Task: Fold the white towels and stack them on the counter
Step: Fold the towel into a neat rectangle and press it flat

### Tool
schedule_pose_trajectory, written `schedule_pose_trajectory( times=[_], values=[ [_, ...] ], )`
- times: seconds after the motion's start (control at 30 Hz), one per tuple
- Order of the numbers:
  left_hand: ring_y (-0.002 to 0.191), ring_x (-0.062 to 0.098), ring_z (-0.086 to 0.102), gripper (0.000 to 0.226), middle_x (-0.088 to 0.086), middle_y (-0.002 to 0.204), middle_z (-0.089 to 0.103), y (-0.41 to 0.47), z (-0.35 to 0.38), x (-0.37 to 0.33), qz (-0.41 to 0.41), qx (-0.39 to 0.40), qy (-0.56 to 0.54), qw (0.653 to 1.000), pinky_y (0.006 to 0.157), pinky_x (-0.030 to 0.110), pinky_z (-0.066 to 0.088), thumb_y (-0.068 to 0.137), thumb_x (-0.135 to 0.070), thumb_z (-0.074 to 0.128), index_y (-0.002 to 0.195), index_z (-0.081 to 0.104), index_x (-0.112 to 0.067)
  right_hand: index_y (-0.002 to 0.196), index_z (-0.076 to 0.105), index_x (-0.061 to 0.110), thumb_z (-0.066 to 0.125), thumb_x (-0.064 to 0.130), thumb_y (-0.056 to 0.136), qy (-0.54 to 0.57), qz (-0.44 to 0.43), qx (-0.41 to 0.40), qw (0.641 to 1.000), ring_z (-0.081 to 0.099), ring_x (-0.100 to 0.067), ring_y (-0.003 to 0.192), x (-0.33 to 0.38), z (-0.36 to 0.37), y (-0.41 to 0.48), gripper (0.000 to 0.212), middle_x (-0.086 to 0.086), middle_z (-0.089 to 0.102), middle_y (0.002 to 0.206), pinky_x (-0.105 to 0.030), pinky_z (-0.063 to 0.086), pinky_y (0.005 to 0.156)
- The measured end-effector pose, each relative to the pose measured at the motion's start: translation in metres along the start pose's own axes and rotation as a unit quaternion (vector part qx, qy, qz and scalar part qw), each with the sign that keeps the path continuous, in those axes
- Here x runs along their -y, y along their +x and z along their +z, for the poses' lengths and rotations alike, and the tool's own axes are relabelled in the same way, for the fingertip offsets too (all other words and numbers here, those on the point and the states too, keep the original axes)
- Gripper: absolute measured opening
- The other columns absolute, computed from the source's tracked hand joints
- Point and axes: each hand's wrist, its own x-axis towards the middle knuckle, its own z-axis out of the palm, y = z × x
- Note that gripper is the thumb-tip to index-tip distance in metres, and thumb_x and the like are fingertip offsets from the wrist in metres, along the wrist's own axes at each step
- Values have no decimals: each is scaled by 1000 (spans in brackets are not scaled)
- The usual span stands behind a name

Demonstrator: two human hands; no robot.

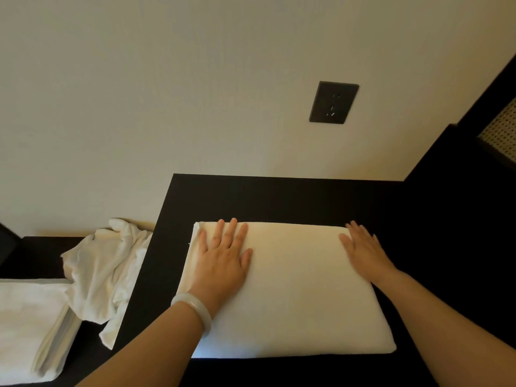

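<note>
Nearest at the lower left, a stack of folded white towels [28, 325] lies on the lower worktop [36, 252], its layered edges facing right. Just beside it, a crumpled white towel [106, 263] is heaped loosely, touching the stack's corner and lying against the left side of the upper worktop [279, 199], which is dark and meets the pale wall [167, 93].

On the upper worktop a large folded towel [301, 297] lies flat as a neat rectangle. The left hand [223, 261] presses palm-down on its left part near the far corner, fingers [233, 230] straight and slightly spread, holding nothing; a pale bangle [192, 308] circles that wrist. The right hand [363, 250] rests palm-down at the towel's far right corner, fingers straight and close together, likewise gripping nothing.

Above on the wall sits a dark socket plate [333, 102]. At the far right stands dark furniture with a perforated panel [499, 135].
</note>
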Motion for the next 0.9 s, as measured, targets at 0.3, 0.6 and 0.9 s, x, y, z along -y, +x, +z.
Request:
schedule_pose_trajectory(
  times=[0.3, 0.6, 0.9],
  values=[
    [150, 32, -15, 70, -5, 164, -13, 0, 0, -3, -33, 9, 37, 999, 111, 72, -4, 87, -58, -15, 154, -15, -36, 158, 4, 30, 4, 57, 98, -29, -129, -36, 991, -7, -10, 151, 25, 15, -33, 66, 8, -1, 165, -40, -2, 124],
    [149, 38, -14, 64, 6, 165, -12, -2, -6, -8, -49, 23, 38, 998, 114, 68, -4, 99, -55, 1, 156, -11, -30, 139, 48, 15, 46, 33, 103, 214, 102, -69, 969, 56, -20, 114, -4, -27, -84, 40, -7, 54, 135, -31, 46, 89],
    [150, 31, 14, 62, 4, 162, 19, -62, 21, -68, 117, -9, 7, 993, 113, 66, 17, 102, -54, 8, 155, 24, -26, 99, 48, 19, 35, 45, 103, 259, 176, -97, 945, 60, -13, 68, 0, 28, -161, 29, 1, 58, 82, -31, 51, 53]
  ],
)
